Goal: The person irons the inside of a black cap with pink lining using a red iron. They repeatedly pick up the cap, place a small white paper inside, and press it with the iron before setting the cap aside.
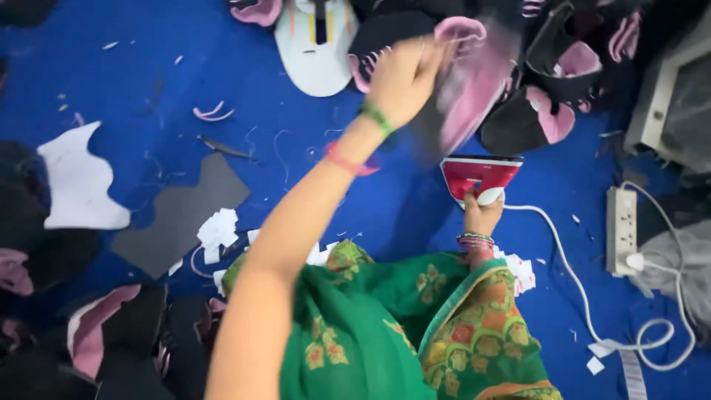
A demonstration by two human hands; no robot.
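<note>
Over blue cloth, left hand (404,78) outstretched holding pink piece (470,92), right hand (481,215) gripping iron (480,176)

Honestly not much here in the way of packaging or signage. No boxes, bags, signs or screens that I can make out anywhere on the blue surface. The only label-ish things are down at the lower right: a narrow pale paper strip (631,374) lying near the looped white cord, with some faint marks on it too blurry to read, and a couple of small white tags (601,348) just beside it, plain and roughly square. Can't tell whether those are actual labels or just paper scraps.
</note>
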